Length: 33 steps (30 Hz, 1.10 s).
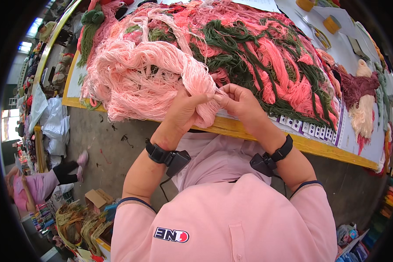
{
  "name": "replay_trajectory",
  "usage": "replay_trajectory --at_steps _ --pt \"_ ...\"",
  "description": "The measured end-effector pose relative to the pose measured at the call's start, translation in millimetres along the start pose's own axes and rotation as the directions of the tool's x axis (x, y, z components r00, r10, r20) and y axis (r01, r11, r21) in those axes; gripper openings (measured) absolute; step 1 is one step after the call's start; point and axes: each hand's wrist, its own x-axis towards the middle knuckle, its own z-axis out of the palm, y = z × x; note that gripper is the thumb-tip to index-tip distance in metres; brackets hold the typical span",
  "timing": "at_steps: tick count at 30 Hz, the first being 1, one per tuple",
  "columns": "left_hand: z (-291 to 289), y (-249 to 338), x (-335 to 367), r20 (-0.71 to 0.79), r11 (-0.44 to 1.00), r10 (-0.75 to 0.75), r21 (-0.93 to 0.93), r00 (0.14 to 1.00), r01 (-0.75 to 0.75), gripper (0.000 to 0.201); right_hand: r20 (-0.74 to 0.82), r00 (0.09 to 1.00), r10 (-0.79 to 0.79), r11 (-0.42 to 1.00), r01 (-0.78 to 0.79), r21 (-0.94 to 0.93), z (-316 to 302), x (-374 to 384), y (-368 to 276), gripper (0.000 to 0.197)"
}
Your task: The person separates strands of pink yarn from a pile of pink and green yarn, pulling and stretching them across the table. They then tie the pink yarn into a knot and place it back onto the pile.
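A big loose heap of pale pink thread (135,74) lies on the near left of the table and hangs a little over its edge. My left hand (185,109) is closed on a thick hank of this thread, thumb and finger pinched towards the right. Just beside it, my right hand (242,102) pinches at the same spot, where fine strands run between the fingertips. The exact strands are too small to make out. Behind and right of my hands spreads a tangled pile of coral pink thread (270,72) mixed with dark green thread (225,35).
The table has a yellow front edge (353,158). Purple-and-white cards with holes (310,129) line it. Scissors (321,37), a tape roll (332,24) and maroon thread (358,85) lie right. A person (35,187) is far left. A cardboard box (98,198) stands behind me.
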Motion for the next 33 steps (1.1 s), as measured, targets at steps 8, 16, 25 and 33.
replay_trajectory --at_steps 8,16,25,33 --pt "-2.6 -1.0 1.1 -0.011 0.999 0.022 -0.029 1.000 -0.023 0.057 0.028 1.000 -0.013 0.988 0.008 0.154 -5.1 0.2 3.8 0.008" --pt "5.0 5.5 -1.0 -0.017 0.998 -0.021 -0.054 1.000 0.020 0.044 -0.036 0.999 -0.007 0.931 0.020 0.365 -0.8 -1.0 2.3 0.005" --pt "0.7 0.7 1.0 -0.053 0.992 -0.015 -0.122 0.998 0.008 0.036 0.002 0.991 -0.137 0.965 0.134 -0.226 -2.5 3.4 11.9 0.013" --pt "2.5 3.4 -4.9 0.000 0.996 0.018 0.084 1.000 -0.018 0.038 0.033 0.993 -0.110 0.990 0.113 -0.080 -1.8 -7.3 1.4 0.009"
